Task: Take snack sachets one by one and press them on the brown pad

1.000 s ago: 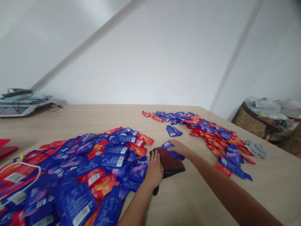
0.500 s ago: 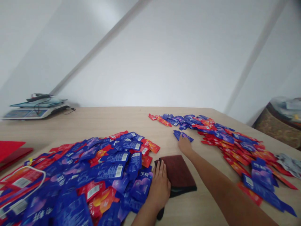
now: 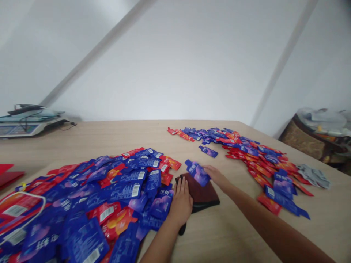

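My left hand (image 3: 181,202) lies flat with fingers stretched out, on the left side of a folded dark brown cloth (image 3: 203,195) with black edging. Between the fingertips of my right hand (image 3: 216,176) is a blue sachet (image 3: 197,173) with a narrow spout-like end, lifted over the cloth and tilted. A dense pile of blue and red sachets (image 3: 131,182) spreads to the left, close to my left hand. One more blue sachet (image 3: 208,151) rests by itself on the table beyond my right hand.
A second heap of red and blue sachets (image 3: 252,149) runs along the right side, ending near some silver-grey packets (image 3: 314,176). Back left stands a scale (image 3: 30,128) with items on top. Red folders (image 3: 11,177) lie at the left edge. A patterned chair (image 3: 301,140) is beyond the table.
My right hand has come back toward me from the far side, carrying the blue sachet over the cloth. My left hand stays on the cloth. The view has shifted slightly right.
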Tool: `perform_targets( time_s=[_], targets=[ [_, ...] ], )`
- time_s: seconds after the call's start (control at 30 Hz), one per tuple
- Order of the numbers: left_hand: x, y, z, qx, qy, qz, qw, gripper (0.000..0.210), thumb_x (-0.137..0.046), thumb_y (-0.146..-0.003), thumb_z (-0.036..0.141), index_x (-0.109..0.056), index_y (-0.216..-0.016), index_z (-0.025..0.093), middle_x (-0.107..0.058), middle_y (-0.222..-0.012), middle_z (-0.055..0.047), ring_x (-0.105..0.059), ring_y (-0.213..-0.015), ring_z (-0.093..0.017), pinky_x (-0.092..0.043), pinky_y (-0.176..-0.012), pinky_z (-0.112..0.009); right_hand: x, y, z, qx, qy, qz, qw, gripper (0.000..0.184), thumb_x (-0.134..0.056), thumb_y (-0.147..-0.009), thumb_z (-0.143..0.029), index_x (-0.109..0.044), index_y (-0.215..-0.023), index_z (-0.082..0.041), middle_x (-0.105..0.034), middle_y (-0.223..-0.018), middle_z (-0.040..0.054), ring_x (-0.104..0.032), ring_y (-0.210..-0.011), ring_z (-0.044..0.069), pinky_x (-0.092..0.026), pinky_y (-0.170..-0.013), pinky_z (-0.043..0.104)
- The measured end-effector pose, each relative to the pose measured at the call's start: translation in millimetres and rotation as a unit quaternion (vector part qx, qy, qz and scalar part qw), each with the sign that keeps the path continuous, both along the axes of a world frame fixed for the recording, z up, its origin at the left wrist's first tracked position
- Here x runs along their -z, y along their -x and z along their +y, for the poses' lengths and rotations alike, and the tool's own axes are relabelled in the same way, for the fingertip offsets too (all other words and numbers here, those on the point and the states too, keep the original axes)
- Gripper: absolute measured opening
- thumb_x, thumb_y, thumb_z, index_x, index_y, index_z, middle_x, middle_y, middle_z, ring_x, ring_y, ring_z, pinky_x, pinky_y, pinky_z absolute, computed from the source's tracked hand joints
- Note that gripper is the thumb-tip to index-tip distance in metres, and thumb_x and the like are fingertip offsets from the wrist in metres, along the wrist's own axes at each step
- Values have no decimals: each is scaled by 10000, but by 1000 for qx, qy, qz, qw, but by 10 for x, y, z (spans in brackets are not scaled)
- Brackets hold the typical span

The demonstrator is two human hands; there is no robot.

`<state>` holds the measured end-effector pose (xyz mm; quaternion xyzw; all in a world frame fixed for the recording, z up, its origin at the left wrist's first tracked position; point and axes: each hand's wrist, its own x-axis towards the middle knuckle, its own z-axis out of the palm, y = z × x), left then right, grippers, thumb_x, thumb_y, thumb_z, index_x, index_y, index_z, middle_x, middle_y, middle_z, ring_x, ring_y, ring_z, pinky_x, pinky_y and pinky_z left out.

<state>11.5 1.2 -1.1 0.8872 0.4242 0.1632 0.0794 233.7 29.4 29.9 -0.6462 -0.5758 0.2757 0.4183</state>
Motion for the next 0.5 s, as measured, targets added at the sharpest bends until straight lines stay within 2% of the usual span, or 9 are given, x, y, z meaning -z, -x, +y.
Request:
perform_targets(
  time_s=[0.07, 0.13, 0.2, 0.33, 0.5],
  targets=[
    [-30, -6, -6, -2, 0, 11, 1000, 597, -346, -803, 162, -287, -1383, 34, -189, -1491, -141, -98, -1375, -274, -171, -1103, -469, 84, 166, -247, -10, -23, -182, 983, 431, -364, -875, -359, -560, -1200, -154, -601, -1189, 117, -526, -1113, 227, -361, -994, 405],
    [-45, -8, -9, -1, -2, 15, 1000, 609, -349, -793, 153, -279, -1384, 27, -188, -1489, -146, -103, -1373, -277, -179, -1101, -475, 145, 347, -413, -29, -54, -289, 955, 478, -352, -891, -364, -483, -1290, -136, -497, -1324, 132, -419, -1236, 230, -291, -1049, 405],
    [-41, -9, -7, 0, -8, 12, 1000, 603, -338, -804, 154, -267, -1389, 25, -195, -1485, -153, -113, -1371, -276, -185, -1098, -480, 189, 537, -496, -60, -63, -365, 927, 493, -318, -910, -345, -402, -1359, -158, -392, -1417, 108, -317, -1313, 222, -266, -1064, 411],
    [0, -10, 6, -2, -19, 6, 1000, 571, -316, -830, 159, -278, -1386, 37, -222, -1476, -161, -137, -1367, -275, -203, -1088, -499, 239, 767, -508, -59, -58, -442, 893, 493, -274, -927, -296, -349, -1390, -147, -292, -1470, 103, -227, -1357, 223, -237, -1076, 412],
    [12, -8, 8, 6, -24, 17, 1000, 555, -330, -837, 177, -305, -1366, 13, -232, -1471, -175, -130, -1368, -277, -197, -1095, -478, 247, 556, -498, -14, -26, -470, 882, 466, -294, -923, -269, -417, -1349, -126, -350, -1437, 131, -266, -1341, 238, -252, -1062, 412]
  ],
)
